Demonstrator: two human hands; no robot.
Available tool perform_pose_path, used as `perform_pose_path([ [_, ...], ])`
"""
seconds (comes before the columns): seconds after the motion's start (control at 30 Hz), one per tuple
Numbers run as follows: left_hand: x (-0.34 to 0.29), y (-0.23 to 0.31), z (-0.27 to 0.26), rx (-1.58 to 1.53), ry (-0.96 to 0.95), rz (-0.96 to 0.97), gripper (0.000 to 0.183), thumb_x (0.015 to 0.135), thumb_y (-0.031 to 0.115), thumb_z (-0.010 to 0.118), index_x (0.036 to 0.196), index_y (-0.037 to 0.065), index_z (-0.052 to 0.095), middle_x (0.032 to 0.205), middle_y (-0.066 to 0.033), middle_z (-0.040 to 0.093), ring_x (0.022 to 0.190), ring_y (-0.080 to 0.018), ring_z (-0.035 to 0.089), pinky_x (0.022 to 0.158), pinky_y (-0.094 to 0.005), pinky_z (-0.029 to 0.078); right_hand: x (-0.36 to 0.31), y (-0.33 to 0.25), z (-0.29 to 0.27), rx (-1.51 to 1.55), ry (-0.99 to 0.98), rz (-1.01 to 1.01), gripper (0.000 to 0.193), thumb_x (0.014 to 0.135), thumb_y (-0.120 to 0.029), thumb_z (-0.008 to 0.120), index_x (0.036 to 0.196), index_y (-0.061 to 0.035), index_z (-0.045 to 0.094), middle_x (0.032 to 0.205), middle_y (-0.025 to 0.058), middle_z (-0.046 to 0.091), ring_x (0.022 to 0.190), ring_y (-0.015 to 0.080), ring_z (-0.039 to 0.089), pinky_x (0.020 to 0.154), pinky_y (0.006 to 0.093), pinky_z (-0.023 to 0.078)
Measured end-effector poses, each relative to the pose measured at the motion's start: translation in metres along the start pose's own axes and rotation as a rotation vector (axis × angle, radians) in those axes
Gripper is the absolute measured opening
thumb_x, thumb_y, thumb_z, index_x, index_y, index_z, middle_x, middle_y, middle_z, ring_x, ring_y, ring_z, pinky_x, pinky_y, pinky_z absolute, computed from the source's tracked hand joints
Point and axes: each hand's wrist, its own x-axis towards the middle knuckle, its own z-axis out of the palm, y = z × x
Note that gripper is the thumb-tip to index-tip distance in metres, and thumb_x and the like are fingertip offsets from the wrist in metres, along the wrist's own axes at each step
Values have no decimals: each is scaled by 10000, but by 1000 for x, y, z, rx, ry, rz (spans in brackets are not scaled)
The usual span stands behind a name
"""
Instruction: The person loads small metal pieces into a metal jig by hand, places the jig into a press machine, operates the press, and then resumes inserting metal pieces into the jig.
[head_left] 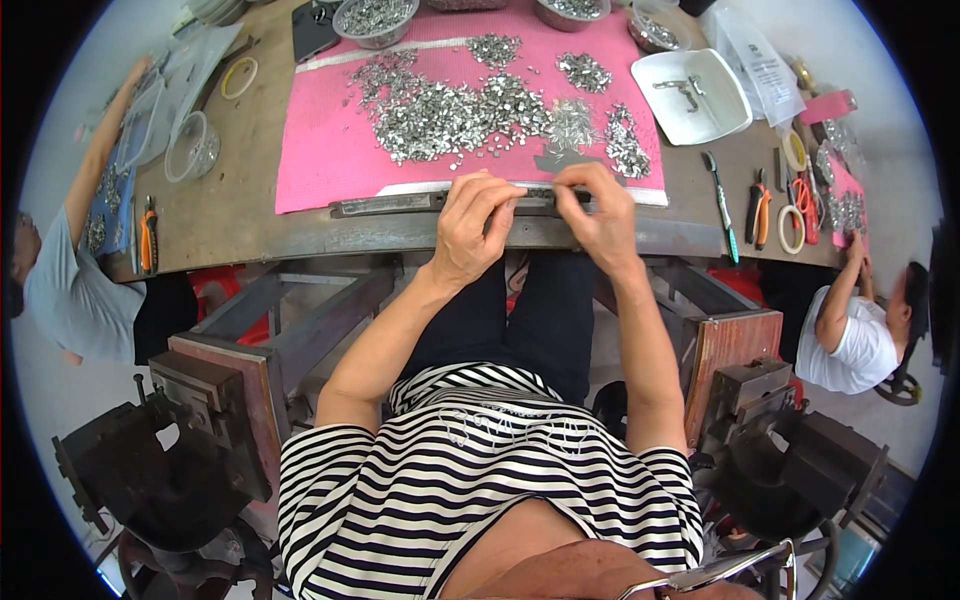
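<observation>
A long dark metal bar [385, 206] lies along the table's front edge, just before the pink mat [320, 150]. My left hand [474, 226] is at its middle, fingers curled and thumb near the index finger; anything pinched there is too small to make out. To the right, my right hand [602, 215] bends its fingers down over the bar's end, closed in a pinch whose contents are hidden. Beyond my hands, small silvery metal pieces [430, 122] lie heaped across the mat, with thin pale slivers [571, 126] and a grey flat piece [562, 160] nearer.
A white tray [700, 125] with a few metal parts stands at right, near a toothbrush [720, 205] and orange-handled pliers [762, 212]. Bowls of metal pieces [375, 20] line the back. Co-workers sit at left [85, 270] and right [850, 325]. Bench vises [190, 450] flank me.
</observation>
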Motion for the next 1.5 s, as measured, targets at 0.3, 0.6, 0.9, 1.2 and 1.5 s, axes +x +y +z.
perform_pose_path([
  [0.3,0,2,3,25,46,-22,247,851,-70,683,1081,22,683,1020,-118,677,976,-329,641,894,-434,528,-16,-5,40,-181,89,-109,175,777,-59,766,930,-96,688,1005,43,638,975,255,581,881,399,396],
  [0.6,-3,-1,4,65,1,3,267,833,-82,682,1076,29,683,1022,-115,680,971,-338,638,912,-445,522,-20,-1,41,-215,115,-130,177,771,-31,737,918,-70,646,1016,69,646,1007,272,594,918,412,396],
  [0.9,6,4,2,97,-62,-73,284,834,-39,717,1109,15,678,1049,-118,656,1012,-321,610,863,-434,511,-20,-1,36,-176,149,-93,161,796,-14,736,927,-56,653,1014,77,667,1007,278,609,929,411,412],
  [1.2,5,2,5,121,-119,-35,195,818,3,733,1006,30,689,1023,-111,618,1013,-316,586,876,-417,504,-42,13,12,-74,341,75,149,835,34,717,951,-31,651,973,95,684,929,276,631,885,384,469],
  [1.5,6,4,10,207,-104,-35,138,808,22,727,936,55,690,967,-68,655,986,-279,621,1025,-519,449,-45,13,12,-127,358,81,110,867,24,702,949,-24,649,966,88,686,928,249,640,878,363,480],
])
